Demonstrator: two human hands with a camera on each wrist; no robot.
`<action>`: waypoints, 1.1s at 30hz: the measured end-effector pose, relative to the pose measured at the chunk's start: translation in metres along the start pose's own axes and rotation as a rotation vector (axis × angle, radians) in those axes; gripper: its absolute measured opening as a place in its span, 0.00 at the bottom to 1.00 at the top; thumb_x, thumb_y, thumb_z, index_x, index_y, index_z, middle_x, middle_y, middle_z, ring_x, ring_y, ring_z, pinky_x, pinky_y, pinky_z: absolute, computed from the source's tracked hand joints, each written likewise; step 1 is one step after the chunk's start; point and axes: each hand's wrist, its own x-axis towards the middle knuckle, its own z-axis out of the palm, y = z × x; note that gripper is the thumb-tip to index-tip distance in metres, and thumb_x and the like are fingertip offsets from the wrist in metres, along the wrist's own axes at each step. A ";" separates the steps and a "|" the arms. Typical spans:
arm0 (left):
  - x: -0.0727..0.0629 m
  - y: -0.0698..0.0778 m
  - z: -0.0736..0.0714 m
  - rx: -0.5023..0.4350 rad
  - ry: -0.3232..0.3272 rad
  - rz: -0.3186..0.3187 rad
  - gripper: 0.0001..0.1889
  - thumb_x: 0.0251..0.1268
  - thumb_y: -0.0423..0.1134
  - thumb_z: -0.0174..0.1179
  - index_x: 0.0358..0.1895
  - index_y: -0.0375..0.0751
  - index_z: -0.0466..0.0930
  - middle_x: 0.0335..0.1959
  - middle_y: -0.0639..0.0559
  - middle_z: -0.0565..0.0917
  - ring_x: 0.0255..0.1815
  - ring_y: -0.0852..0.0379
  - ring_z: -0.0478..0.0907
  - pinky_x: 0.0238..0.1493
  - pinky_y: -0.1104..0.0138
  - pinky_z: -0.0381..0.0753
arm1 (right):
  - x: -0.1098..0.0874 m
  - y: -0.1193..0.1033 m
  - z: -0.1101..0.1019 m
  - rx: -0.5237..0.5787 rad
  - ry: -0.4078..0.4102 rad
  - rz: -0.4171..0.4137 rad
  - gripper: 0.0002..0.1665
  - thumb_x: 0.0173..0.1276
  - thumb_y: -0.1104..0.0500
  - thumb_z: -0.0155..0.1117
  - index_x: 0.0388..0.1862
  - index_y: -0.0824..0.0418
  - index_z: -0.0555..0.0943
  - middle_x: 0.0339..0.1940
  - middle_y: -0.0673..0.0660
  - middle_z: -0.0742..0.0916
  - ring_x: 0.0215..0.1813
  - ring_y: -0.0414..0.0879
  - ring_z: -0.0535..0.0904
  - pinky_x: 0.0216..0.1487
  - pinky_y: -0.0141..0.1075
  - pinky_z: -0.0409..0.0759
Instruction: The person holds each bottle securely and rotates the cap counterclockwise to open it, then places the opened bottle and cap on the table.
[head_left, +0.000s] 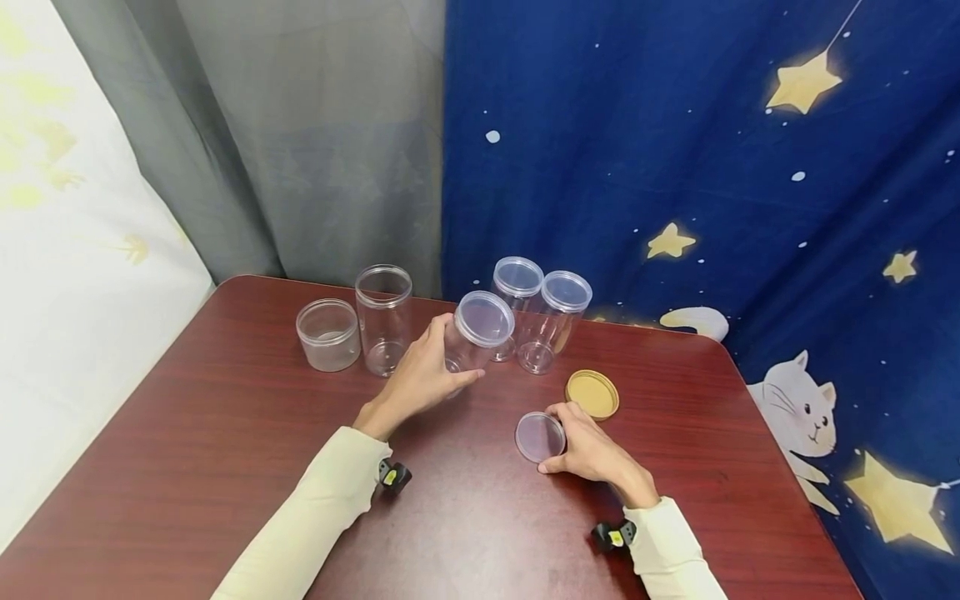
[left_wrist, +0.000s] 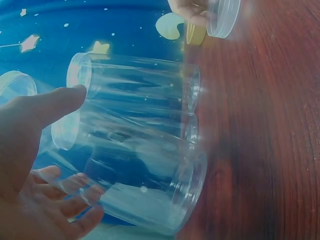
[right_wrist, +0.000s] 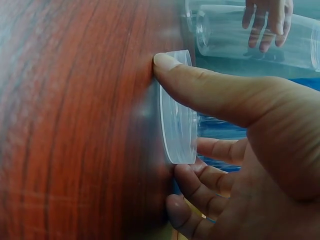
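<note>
My left hand (head_left: pixel 420 371) grips a clear plastic jar with a translucent lid (head_left: pixel 486 319), thumb on the near side and fingers round the far side. This jar leans to the right more than its neighbours. In the left wrist view its clear wall (left_wrist: pixel 145 185) shows near the spread fingers. Nearer the front, my right hand (head_left: pixel 592 446) pinches a small translucent lid (head_left: pixel 538 437) by its edge, at or just above the table. The right wrist view shows the thumb on one edge of that lid (right_wrist: pixel 179 120) and fingertips at the other.
Two lidded clear jars (head_left: pixel 517 275) (head_left: pixel 566 292) stand at the back. To the left are a tall lidless jar (head_left: pixel 384 321) and a short wide one (head_left: pixel 328 337). Beside the right hand lies a gold lid (head_left: pixel 592 394). Curtains hang behind the brown table (head_left: pixel 180 417).
</note>
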 end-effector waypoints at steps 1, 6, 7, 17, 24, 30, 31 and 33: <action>-0.001 0.000 0.000 0.001 -0.001 0.004 0.47 0.48 0.50 0.76 0.69 0.42 0.59 0.57 0.44 0.78 0.52 0.48 0.79 0.54 0.53 0.78 | 0.000 0.000 0.000 0.000 -0.003 -0.001 0.44 0.42 0.55 0.86 0.57 0.65 0.74 0.52 0.59 0.78 0.54 0.51 0.73 0.57 0.48 0.73; -0.003 0.002 -0.001 0.008 -0.005 0.015 0.46 0.48 0.49 0.77 0.69 0.42 0.59 0.57 0.44 0.78 0.52 0.48 0.80 0.53 0.53 0.79 | -0.001 0.000 -0.002 -0.002 -0.018 0.001 0.47 0.41 0.54 0.86 0.59 0.66 0.73 0.53 0.59 0.78 0.55 0.51 0.73 0.59 0.48 0.73; -0.003 0.003 -0.001 0.009 -0.007 0.018 0.47 0.48 0.49 0.77 0.69 0.42 0.59 0.57 0.44 0.78 0.51 0.48 0.80 0.53 0.53 0.79 | -0.001 0.000 -0.003 -0.004 -0.019 -0.004 0.47 0.40 0.54 0.86 0.59 0.66 0.73 0.53 0.59 0.78 0.55 0.52 0.73 0.58 0.48 0.73; -0.008 0.008 -0.003 0.025 -0.042 0.048 0.47 0.47 0.49 0.77 0.69 0.40 0.61 0.60 0.42 0.76 0.56 0.46 0.78 0.58 0.52 0.77 | 0.003 -0.007 -0.011 0.016 -0.029 0.016 0.50 0.43 0.51 0.86 0.62 0.66 0.70 0.56 0.61 0.76 0.55 0.51 0.74 0.58 0.48 0.74; -0.010 0.010 -0.001 0.043 -0.054 0.063 0.46 0.45 0.48 0.78 0.67 0.39 0.63 0.56 0.43 0.78 0.53 0.48 0.78 0.57 0.53 0.77 | 0.007 -0.020 -0.021 0.057 0.038 -0.003 0.48 0.49 0.53 0.82 0.65 0.67 0.68 0.56 0.65 0.76 0.54 0.57 0.77 0.55 0.49 0.76; -0.012 0.012 0.002 0.058 -0.054 0.106 0.44 0.44 0.48 0.79 0.65 0.39 0.64 0.52 0.44 0.78 0.50 0.49 0.78 0.54 0.54 0.78 | 0.010 -0.038 -0.032 0.145 0.130 -0.074 0.50 0.58 0.51 0.77 0.72 0.65 0.61 0.63 0.67 0.73 0.61 0.61 0.76 0.58 0.53 0.77; -0.013 0.012 0.003 0.060 -0.056 0.111 0.44 0.44 0.48 0.79 0.64 0.39 0.64 0.51 0.45 0.78 0.50 0.49 0.77 0.55 0.54 0.78 | 0.011 -0.041 -0.034 0.159 0.145 -0.086 0.50 0.59 0.51 0.76 0.73 0.64 0.60 0.64 0.66 0.73 0.61 0.61 0.76 0.57 0.53 0.78; -0.013 0.012 0.004 0.062 -0.057 0.122 0.44 0.44 0.48 0.79 0.64 0.39 0.65 0.51 0.45 0.78 0.50 0.49 0.77 0.55 0.53 0.77 | 0.012 -0.049 -0.037 0.187 0.172 -0.098 0.51 0.59 0.51 0.76 0.74 0.64 0.59 0.64 0.66 0.72 0.62 0.59 0.76 0.55 0.53 0.79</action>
